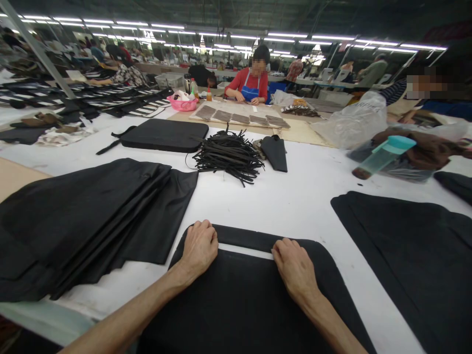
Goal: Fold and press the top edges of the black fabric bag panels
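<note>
Directly in front of me lies a large black leather-like panel (239, 300) with rounded far corners. Near its far edge runs a black band (245, 238), with a narrow white strip (246, 250) showing between band and panel. My left hand (201, 247) is at the band's left end, fingers curled down onto the black material. At the right end, my right hand (295, 263) has its fingers bent and pressed together on the same material beside the white strip. Both sets of fingertips are partly hidden, so how far they wrap under the edge is unclear.
Black leather-like sheets (92, 216) lie stacked at left, with more black pieces (405, 255) at right. Beyond are a bundle of black strips (228, 155), a padded black slab (165, 135) and a teal-lidded bottle (383, 157). A person in red (254, 83) works across the table.
</note>
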`<action>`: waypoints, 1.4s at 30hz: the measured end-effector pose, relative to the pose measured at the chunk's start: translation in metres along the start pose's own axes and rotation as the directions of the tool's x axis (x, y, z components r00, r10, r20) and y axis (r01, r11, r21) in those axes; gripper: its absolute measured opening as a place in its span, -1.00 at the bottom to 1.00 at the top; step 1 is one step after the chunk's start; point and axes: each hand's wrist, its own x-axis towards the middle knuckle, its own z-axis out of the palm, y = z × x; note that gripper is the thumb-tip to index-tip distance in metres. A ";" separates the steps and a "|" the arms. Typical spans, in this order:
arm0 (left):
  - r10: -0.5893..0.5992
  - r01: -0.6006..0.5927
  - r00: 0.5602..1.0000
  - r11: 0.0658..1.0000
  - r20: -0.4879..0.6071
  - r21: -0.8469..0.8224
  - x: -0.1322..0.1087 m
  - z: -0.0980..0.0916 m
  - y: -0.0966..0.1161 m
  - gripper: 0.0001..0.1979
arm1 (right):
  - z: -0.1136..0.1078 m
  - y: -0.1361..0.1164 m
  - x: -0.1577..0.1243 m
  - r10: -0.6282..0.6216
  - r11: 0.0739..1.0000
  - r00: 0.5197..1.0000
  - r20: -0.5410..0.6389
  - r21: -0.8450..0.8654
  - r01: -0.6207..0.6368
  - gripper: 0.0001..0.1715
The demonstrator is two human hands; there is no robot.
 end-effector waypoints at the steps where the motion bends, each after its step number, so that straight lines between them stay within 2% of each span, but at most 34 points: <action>1: -0.007 0.007 1.000 1.000 -0.002 -0.003 0.001 0.001 -0.001 -0.79 | -0.001 0.000 0.001 0.006 1.000 1.000 0.012 0.002 -0.006 -0.81; 11: -0.028 0.028 1.000 0.998 0.009 -0.056 0.001 -0.003 -0.003 -0.80 | -0.006 -0.001 0.004 0.028 0.999 0.997 0.074 0.015 -0.030 -0.79; 23: -0.071 0.069 0.997 0.995 -0.019 -0.078 -0.001 0.003 -0.003 -0.84 | -0.006 0.000 0.005 0.027 0.999 0.997 0.070 0.015 -0.029 -0.79; 31: -0.090 0.088 0.995 0.995 -0.046 -0.038 -0.004 0.004 0.005 -0.91 | -0.010 -0.002 0.007 0.041 0.999 0.994 0.104 0.026 -0.044 -0.78; 33: -0.018 0.020 0.998 0.999 -0.061 0.034 -0.005 0.005 0.010 -0.83 | -0.010 -0.002 0.008 0.040 0.998 0.994 0.099 0.033 -0.044 -0.79; 37: 0.232 -0.227 0.973 0.963 -0.014 0.146 -0.007 0.010 0.018 -0.77 | -0.008 -0.001 0.008 0.041 0.999 0.995 0.086 0.032 -0.044 -0.81; 42: 0.364 -0.362 0.931 0.905 0.034 0.221 -0.009 0.012 0.016 -0.82 | -0.011 -0.002 0.009 0.065 0.997 0.992 0.111 0.022 -0.068 -0.80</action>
